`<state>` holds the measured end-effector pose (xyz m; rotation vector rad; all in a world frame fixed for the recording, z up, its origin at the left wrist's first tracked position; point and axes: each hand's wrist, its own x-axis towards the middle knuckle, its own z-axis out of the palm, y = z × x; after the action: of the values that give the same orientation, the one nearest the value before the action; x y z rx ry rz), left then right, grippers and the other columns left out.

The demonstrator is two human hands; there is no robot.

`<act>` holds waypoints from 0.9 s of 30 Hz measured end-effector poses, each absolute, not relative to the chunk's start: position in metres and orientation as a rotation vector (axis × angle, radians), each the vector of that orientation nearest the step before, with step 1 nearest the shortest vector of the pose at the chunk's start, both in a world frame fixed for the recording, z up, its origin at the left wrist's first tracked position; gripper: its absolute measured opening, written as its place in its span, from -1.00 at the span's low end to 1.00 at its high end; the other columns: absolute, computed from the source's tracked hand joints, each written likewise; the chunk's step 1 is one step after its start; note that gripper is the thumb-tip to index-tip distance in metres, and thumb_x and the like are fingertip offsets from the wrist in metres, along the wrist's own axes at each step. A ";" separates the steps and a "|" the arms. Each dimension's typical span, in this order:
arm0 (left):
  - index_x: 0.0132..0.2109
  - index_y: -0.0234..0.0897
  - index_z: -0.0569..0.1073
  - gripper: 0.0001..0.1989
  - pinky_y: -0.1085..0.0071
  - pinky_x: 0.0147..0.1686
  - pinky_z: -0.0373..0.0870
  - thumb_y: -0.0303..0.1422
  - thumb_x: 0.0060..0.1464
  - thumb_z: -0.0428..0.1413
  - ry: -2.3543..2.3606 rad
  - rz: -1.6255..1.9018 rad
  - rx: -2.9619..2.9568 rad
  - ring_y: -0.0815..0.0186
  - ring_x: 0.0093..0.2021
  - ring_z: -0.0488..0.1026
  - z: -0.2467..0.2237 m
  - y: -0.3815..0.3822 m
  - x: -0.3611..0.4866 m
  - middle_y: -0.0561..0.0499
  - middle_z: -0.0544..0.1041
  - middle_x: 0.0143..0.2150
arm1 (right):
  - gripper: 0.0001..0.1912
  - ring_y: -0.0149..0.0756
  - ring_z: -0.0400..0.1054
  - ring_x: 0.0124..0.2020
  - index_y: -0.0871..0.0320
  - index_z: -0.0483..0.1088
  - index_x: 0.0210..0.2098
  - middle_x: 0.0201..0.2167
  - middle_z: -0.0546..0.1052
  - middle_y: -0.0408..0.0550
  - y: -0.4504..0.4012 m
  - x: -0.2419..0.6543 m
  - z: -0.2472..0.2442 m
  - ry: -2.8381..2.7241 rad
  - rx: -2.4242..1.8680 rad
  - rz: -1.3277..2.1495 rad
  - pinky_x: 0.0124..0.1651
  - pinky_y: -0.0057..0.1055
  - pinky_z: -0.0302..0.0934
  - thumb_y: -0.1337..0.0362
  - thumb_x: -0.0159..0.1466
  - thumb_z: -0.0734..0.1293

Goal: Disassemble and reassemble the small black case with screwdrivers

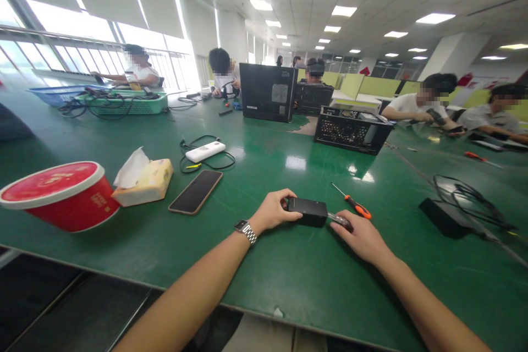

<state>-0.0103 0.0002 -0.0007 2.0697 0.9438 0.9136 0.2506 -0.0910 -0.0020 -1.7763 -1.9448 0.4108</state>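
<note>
The right hand (365,237) grips a tool (341,221) at the end of the box (308,210); tip contact is unclear. The left hand (274,210) clasps the box's other end, low over the table (289,280). Tool work appears in hand, calling for a steady brace. Beyond: screwdriver (358,207), the nearest obstacle; phone (196,191); computer case (352,130).
</note>
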 end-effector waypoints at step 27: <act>-0.05 -0.27 0.52 -0.56 0.45 -0.33 0.27 -0.18 -0.08 0.30 0.889 0.923 2.048 0.32 -0.33 0.36 -0.003 -0.001 -0.009 0.02 0.52 -0.20 | -0.65 -0.44 0.19 -0.66 0.17 0.37 -0.09 -0.62 0.39 -0.21 -0.116 0.247 -0.007 -1.370 -1.347 0.973 -0.59 -0.49 0.07 0.05 0.28 0.25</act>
<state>-0.0088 -0.0014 -0.0030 2.0484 0.8893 0.9232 0.2473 -0.1160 -0.0072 -1.3465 -1.3696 0.9734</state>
